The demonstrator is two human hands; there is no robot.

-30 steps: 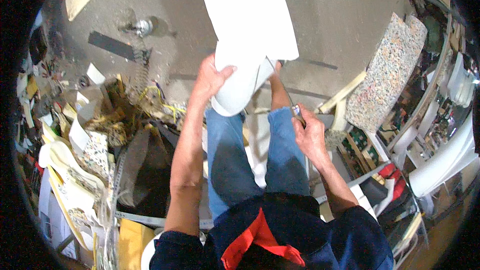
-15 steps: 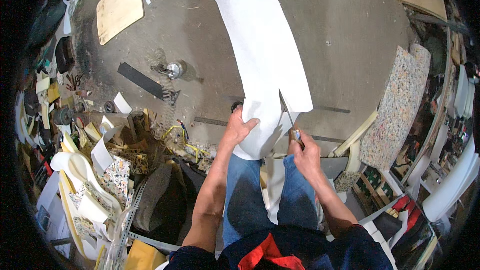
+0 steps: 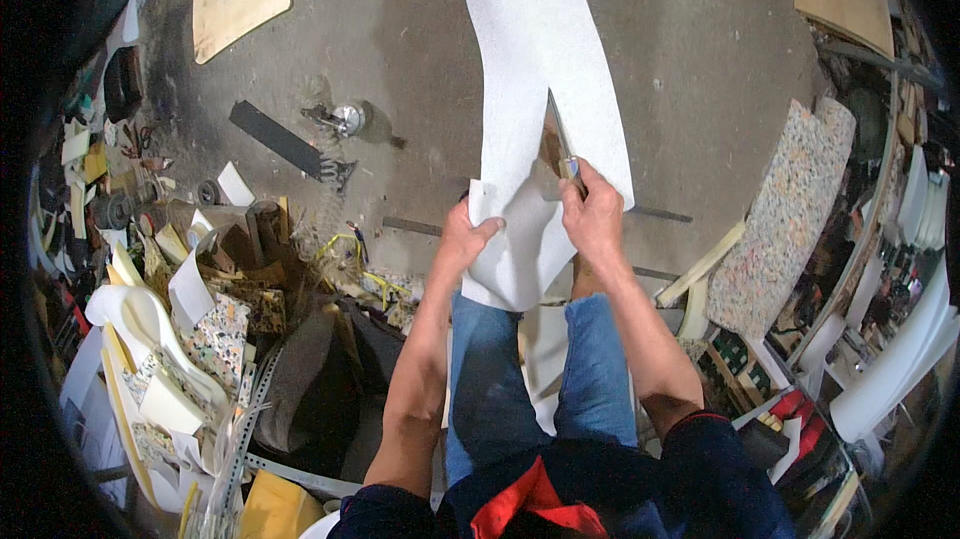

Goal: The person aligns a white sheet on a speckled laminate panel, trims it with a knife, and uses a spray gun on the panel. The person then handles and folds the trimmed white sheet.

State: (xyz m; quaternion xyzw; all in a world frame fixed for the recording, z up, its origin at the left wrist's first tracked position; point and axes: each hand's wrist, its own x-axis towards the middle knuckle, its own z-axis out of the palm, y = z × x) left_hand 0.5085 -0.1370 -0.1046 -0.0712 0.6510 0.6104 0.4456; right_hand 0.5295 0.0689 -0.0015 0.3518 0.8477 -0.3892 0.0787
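White sheet, slit by knife.
Left hand grips the sheet's near left edge, best held taut; right hand clasps the knife mid-sheet, ideally steady.

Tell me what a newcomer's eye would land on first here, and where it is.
Probably the long white sheet, bright against the grey-brown floor, running down from the top edge to the left hand, which grips its near end. Next, the knife in the right hand, its blade at the slit near the middle. Then perhaps the speckled foam slab leaning at the right.
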